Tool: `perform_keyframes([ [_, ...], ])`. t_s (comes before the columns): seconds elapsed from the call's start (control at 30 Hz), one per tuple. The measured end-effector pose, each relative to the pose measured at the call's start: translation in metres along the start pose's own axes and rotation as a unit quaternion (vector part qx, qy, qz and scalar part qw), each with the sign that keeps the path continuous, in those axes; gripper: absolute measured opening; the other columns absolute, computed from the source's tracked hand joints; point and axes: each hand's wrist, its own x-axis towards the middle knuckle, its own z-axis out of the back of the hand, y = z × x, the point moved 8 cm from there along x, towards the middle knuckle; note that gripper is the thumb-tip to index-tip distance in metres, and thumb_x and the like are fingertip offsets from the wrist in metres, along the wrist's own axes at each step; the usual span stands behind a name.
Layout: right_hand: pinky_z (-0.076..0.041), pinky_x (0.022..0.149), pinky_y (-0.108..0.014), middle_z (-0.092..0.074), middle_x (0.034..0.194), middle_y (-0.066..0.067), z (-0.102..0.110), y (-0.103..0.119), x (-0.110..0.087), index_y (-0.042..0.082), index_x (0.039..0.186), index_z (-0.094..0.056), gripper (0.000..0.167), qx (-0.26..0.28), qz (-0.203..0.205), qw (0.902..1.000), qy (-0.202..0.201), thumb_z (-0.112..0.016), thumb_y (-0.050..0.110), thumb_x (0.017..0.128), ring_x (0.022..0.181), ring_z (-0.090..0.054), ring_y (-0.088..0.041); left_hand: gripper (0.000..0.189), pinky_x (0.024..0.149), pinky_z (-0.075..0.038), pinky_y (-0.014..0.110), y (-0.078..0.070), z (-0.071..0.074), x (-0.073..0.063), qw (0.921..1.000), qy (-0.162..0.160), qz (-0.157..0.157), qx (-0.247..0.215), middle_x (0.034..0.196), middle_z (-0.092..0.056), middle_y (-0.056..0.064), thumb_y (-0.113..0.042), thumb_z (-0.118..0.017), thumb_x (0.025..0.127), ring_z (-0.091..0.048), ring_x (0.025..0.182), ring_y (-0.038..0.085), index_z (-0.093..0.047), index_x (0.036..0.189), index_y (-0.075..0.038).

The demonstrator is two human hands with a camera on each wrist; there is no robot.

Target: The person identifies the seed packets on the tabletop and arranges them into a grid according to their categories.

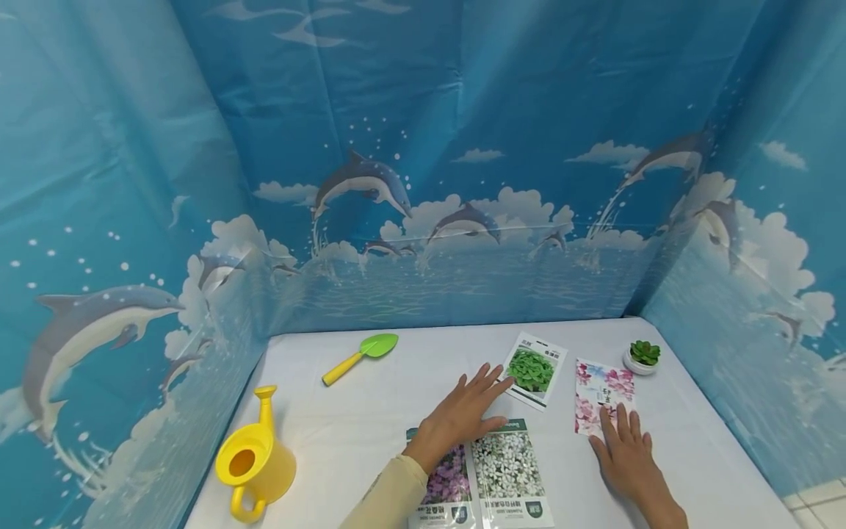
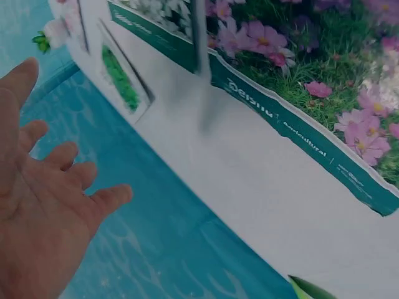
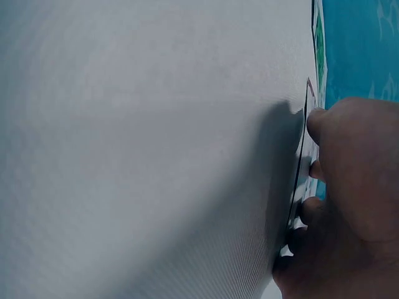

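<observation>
My left hand, fingers spread, is above two seed packets, one with purple flowers and one with white flowers. Its fingertips reach the near left edge of a green-leaf seed packet; from the head view I cannot tell whether they touch. In the left wrist view that hand holds nothing and its palm shows. My right hand lies with extended fingers over the near edge of a pink-flower packet. In the right wrist view the right hand's fingertips are at the packet's edge.
A yellow watering can stands at the left of the white table. Behind it lies a small trowel with green blade and yellow handle. A potted succulent sits at the back right. Blue dolphin curtains border the table.
</observation>
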Motion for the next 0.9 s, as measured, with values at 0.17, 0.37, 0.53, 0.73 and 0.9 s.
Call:
perform_keyframes([
  [0.17, 0.003, 0.119, -0.083, -0.001, 0.167, -0.046, 0.001, 0.002, -0.004, -0.016, 0.162, -0.025, 0.068, -0.001, 0.003, 1.0000, 0.007, -0.048, 0.028, 0.114, 0.155, 0.009, -0.065, 0.071, 0.130, -0.026, 0.061, 0.013, -0.012, 0.018, 0.9993, 0.015, 0.015, -0.031, 0.181, -0.016, 0.009, -0.039, -0.059, 0.112, -0.011, 0.168, 0.029, -0.028, 0.173, -0.022],
  [0.37, 0.002, 0.117, -0.085, -0.001, 0.167, -0.046, 0.000, 0.001, -0.004, -0.014, 0.162, -0.027, 0.070, -0.006, 0.006, 0.9999, 0.010, -0.050, 0.031, 0.114, 0.155, 0.010, -0.065, 0.068, 0.130, -0.020, 0.065, 0.039, -0.034, 0.043, 0.9969, 0.027, 0.043, -0.060, 0.181, -0.015, 0.008, -0.040, -0.054, 0.114, -0.009, 0.168, 0.031, -0.025, 0.174, -0.027],
  [0.53, 0.003, 0.117, -0.085, -0.001, 0.167, -0.046, -0.002, -0.001, -0.003, -0.014, 0.162, -0.028, 0.072, 0.000, 0.009, 0.9999, 0.013, -0.051, 0.035, 0.114, 0.155, 0.011, -0.065, 0.065, 0.129, -0.015, 0.070, 0.051, -0.043, 0.053, 0.9953, 0.025, 0.067, -0.065, 0.181, -0.016, 0.007, -0.038, -0.052, 0.115, -0.008, 0.168, 0.033, -0.025, 0.174, -0.027],
  [0.73, 0.006, 0.117, -0.085, 0.001, 0.168, -0.045, -0.004, -0.003, -0.004, -0.014, 0.162, -0.028, 0.074, 0.013, 0.009, 0.9997, 0.019, -0.051, 0.037, 0.114, 0.155, 0.014, -0.065, 0.059, 0.130, -0.017, 0.068, 0.048, -0.049, 0.063, 0.9972, 0.042, 0.052, -0.033, 0.182, -0.015, 0.003, -0.037, -0.043, 0.118, -0.006, 0.168, 0.031, -0.028, 0.174, -0.023],
  [0.9, 0.002, 0.117, -0.085, -0.001, 0.168, -0.045, 0.000, -0.002, -0.004, -0.014, 0.162, -0.029, 0.074, 0.005, 0.018, 0.9998, 0.005, -0.050, 0.040, 0.115, 0.155, 0.011, -0.065, 0.056, 0.131, -0.019, 0.063, 0.047, -0.054, 0.071, 0.9981, 0.052, 0.032, 0.005, 0.182, -0.014, -0.001, -0.035, -0.036, 0.119, -0.006, 0.168, 0.026, -0.028, 0.173, -0.022],
])
